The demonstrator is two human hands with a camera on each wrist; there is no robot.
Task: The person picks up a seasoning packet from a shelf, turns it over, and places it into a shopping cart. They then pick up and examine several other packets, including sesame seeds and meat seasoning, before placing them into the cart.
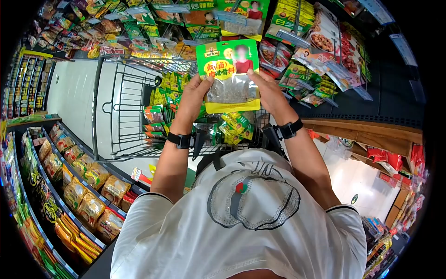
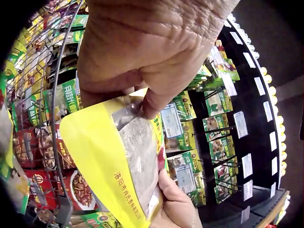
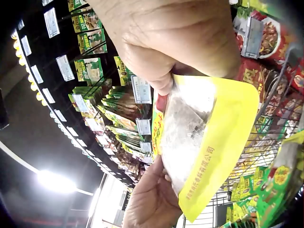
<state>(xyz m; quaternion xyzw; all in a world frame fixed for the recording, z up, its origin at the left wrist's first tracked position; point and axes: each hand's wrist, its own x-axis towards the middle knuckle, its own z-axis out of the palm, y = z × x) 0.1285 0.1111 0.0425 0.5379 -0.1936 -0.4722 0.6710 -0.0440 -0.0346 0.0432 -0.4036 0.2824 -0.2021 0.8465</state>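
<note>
A green and yellow seasoning packet (image 1: 232,88) with a clear window is held upright in front of the chest, over the shopping cart. My left hand (image 1: 194,95) pinches its left edge, thumb on the front. On the opposite edge my right hand (image 1: 271,93) grips it the same way. Through the window a greyish, speckled content shows. In the left wrist view the packet's yellow bottom (image 2: 95,147) faces the camera, and the left hand (image 2: 147,52) covers its near edge. The right wrist view has the right hand (image 3: 185,42) on the packet (image 3: 190,137), its fingers partly hidden behind.
Below the packet stands a wire shopping cart (image 1: 127,104) holding several green and yellow packets (image 1: 237,126). Racks of hanging packets (image 1: 288,21) rise ahead, above a dark shelf (image 1: 371,104) at right. Bagged goods (image 1: 90,207) fill a shelf at left.
</note>
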